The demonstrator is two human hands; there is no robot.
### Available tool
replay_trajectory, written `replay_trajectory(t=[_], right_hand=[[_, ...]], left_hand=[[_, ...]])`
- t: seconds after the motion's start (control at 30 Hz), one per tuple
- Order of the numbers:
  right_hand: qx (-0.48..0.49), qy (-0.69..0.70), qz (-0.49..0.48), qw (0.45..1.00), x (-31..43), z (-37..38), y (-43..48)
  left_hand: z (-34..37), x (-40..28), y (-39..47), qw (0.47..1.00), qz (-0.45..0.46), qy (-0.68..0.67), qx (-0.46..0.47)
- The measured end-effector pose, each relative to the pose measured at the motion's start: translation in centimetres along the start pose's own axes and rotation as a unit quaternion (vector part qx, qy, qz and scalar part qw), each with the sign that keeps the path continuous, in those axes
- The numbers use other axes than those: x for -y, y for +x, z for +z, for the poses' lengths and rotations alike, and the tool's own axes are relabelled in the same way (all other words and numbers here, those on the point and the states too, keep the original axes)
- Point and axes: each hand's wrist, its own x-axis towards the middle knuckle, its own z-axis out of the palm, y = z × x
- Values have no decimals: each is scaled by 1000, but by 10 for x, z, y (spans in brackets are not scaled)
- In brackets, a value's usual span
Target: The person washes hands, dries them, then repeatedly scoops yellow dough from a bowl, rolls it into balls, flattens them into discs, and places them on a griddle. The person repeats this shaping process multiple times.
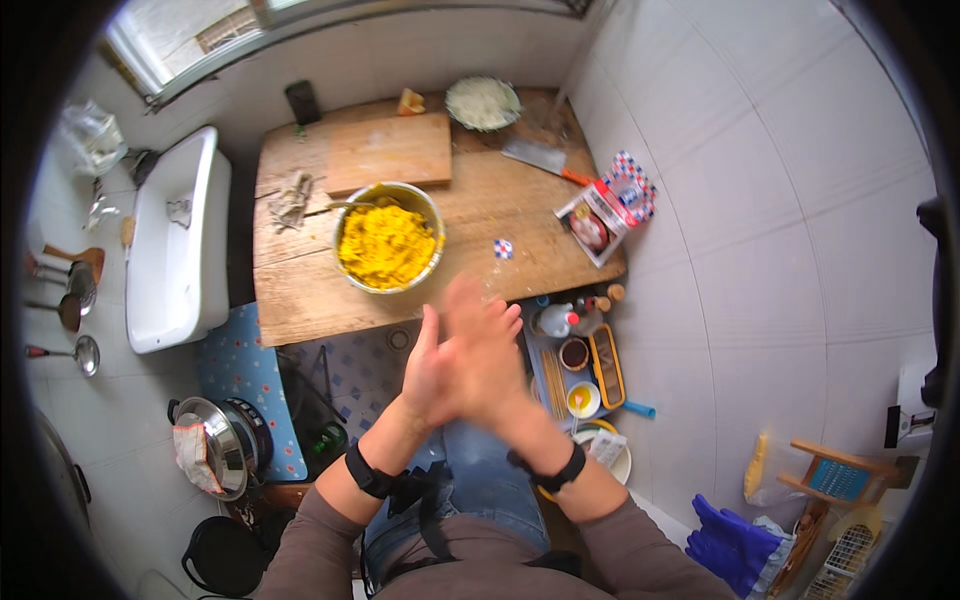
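My left hand (429, 371) and my right hand (486, 367) meet in front of the wooden table's near edge, the right one crossing over the left palm. Nothing shows in either hand. The right hand is motion-blurred, and the left fingertips stick out behind it. Just beyond them, a metal bowl (441, 251) holds a lumpy yellow mash (386, 247). A utensil handle (349, 204) leans on the bowl's left rim. Behind the bowl lies a wooden cutting board (397, 150). An opened printed packet (596, 221) is on the table's right side.
A cleaver (536, 155), a bowl of white shreds (482, 103) and a crumpled cloth (292, 201) are on the wooden table (480, 195). Bottles (556, 320) and small bowls crowd a lower shelf at right. A white sink (169, 262) and a steel pot (232, 450) stand left.
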Motion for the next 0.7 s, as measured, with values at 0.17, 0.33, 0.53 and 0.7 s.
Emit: replay_trajectory(t=[0.17, 0.33, 0.53, 0.7], right_hand=[[210, 56, -335, 917, 45, -23, 19], [164, -193, -418, 872, 61, 6, -36], [171, 77, -419, 888, 98, 14, 4], [141, 43, -541, 828, 97, -4, -49]], left_hand=[[56, -68, 1, 909, -115, 242, -318], [66, -125, -13, 947, -103, 256, -166], [90, -151, -25, 942, -103, 214, -237], [93, -178, -18, 982, -11, 75, -173]])
